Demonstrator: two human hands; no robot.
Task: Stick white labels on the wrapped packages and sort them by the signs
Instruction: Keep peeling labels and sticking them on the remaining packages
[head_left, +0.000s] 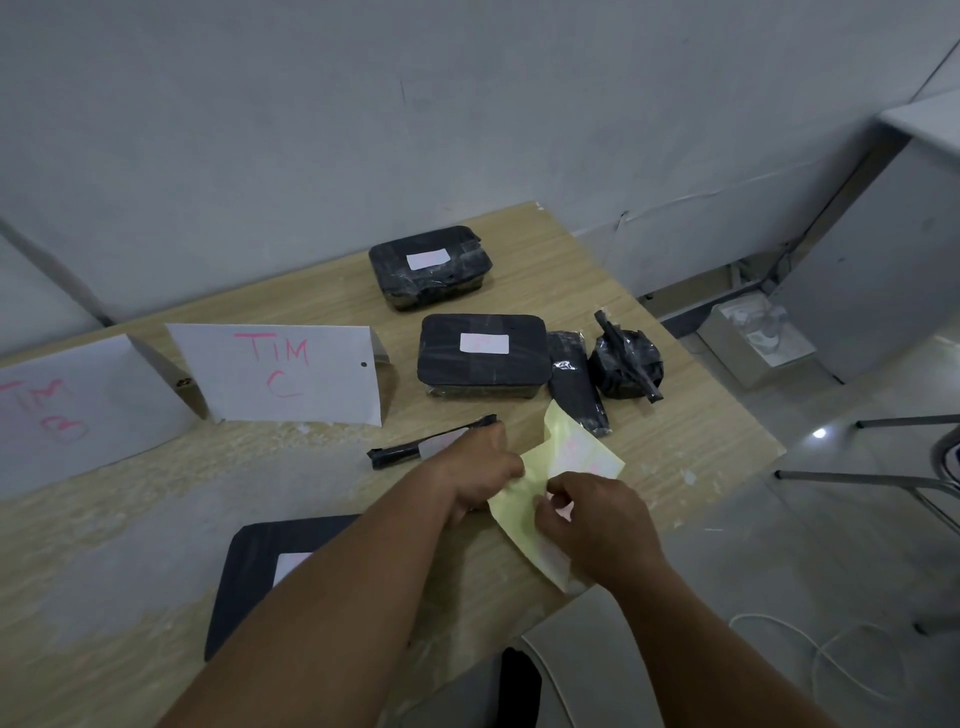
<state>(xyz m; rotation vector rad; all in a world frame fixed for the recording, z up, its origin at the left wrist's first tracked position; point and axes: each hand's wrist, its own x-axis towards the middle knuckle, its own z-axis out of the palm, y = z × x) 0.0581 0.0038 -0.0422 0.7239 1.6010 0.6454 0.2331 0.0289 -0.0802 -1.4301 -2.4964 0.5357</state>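
1. Left hand grips the label sheet, steadying it.
2. Right hand pinches it, probably lifting a label.
3. A package showing no label waits at 1 o'clock on the desk.

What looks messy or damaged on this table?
The round black package at the far right is wrapped untidily, a loose strip sticking out. The tabletop looks worn pale in front of the TIM C sign.

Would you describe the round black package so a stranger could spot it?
At the right edge of the wooden table, right of the slim black packet, sits the round package. It alone is ball-shaped, with a black stick across it and no visible label.
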